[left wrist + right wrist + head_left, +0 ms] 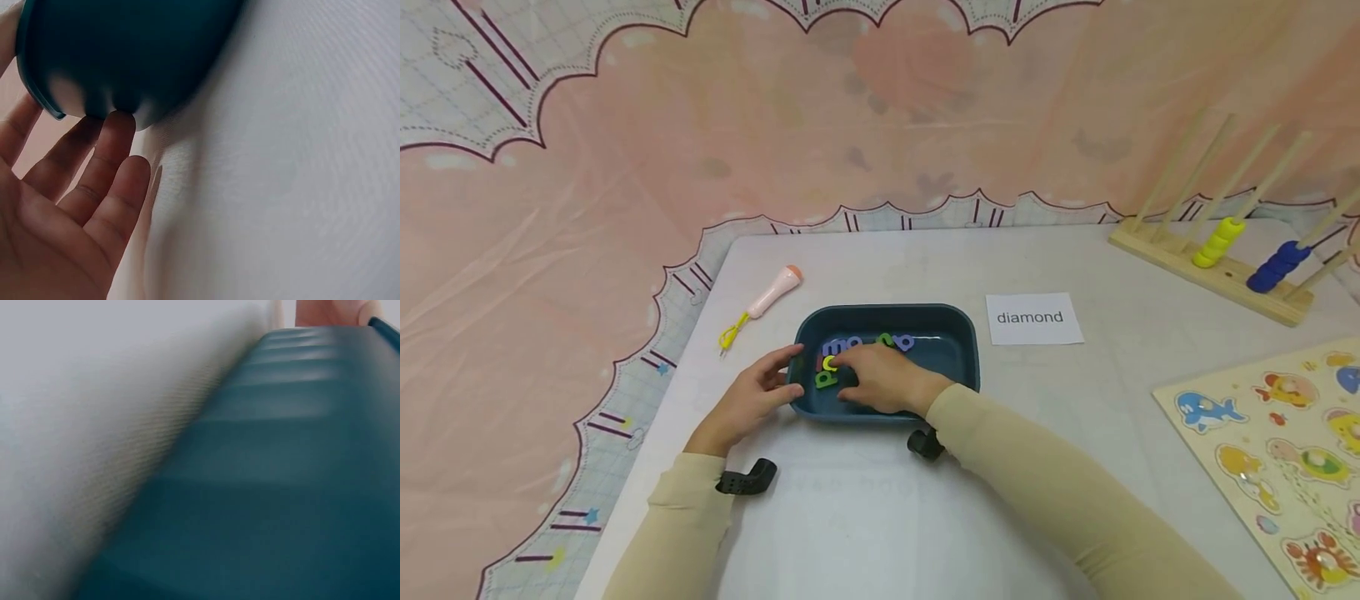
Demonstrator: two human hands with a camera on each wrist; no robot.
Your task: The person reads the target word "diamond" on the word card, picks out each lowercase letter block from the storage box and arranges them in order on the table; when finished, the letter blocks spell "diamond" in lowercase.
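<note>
A dark teal tray (958, 333) holds several small plastic letters. My left hand (752, 398) is at its left end, with fingertips against the outer wall; in the left wrist view the fingers (115, 147) lie loosely spread there. My right hand (887, 379) reaches inside over the letters, its index fingertip at a yellow letter (828, 363) and its thumb apart from that finger. A green letter (826, 381) lies just below, and a purple m (832, 348) just above. Farther right are a purple letter (905, 342) and a green one (885, 339), partly hidden by my hand.
A white card (1034, 318) printed "diamond" lies right of the tray. A pink and yellow pen-like tool (771, 292) is at the back left. At the right stand a wooden bead rack (1217, 279) and a sea-animal puzzle board (1217, 417).
</note>
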